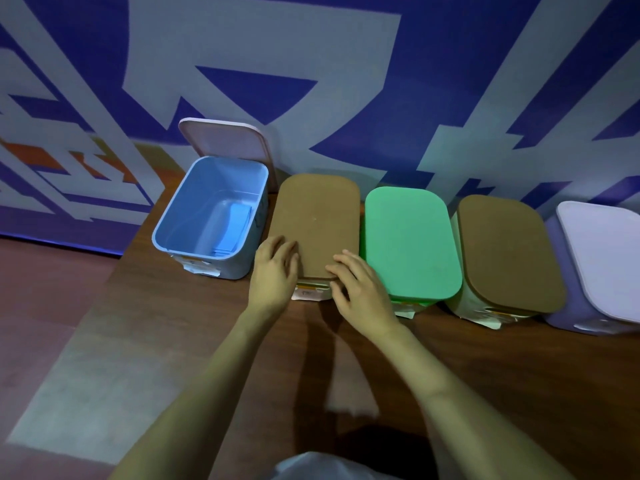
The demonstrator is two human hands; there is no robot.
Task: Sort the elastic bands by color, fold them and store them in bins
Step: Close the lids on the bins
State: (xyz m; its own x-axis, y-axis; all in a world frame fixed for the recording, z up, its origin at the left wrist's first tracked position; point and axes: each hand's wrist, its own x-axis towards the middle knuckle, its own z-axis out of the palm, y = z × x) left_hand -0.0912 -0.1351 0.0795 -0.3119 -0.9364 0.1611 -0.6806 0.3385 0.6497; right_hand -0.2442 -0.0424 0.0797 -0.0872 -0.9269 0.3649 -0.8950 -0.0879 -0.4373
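Note:
Several bins stand in a row on the wooden table (207, 334) against the wall. At the far left a blue bin (173, 220) is open, with a folded blue band (233, 226) on its floor. Beside it stands a bin with a brown lid (320, 216) lying flat on it. My left hand (273, 271) rests on that lid's near left corner, fingers flat. My right hand (360, 289) presses its near right corner, fingers spread. Neither hand holds a band.
A pink lid (225, 138) leans against the wall behind the blue bin. Right of the brown lid come a green-lidded bin (410, 244), another brown-lidded bin (505, 251) and a lilac bin with a white lid (602, 258). The table's left edge drops to the floor.

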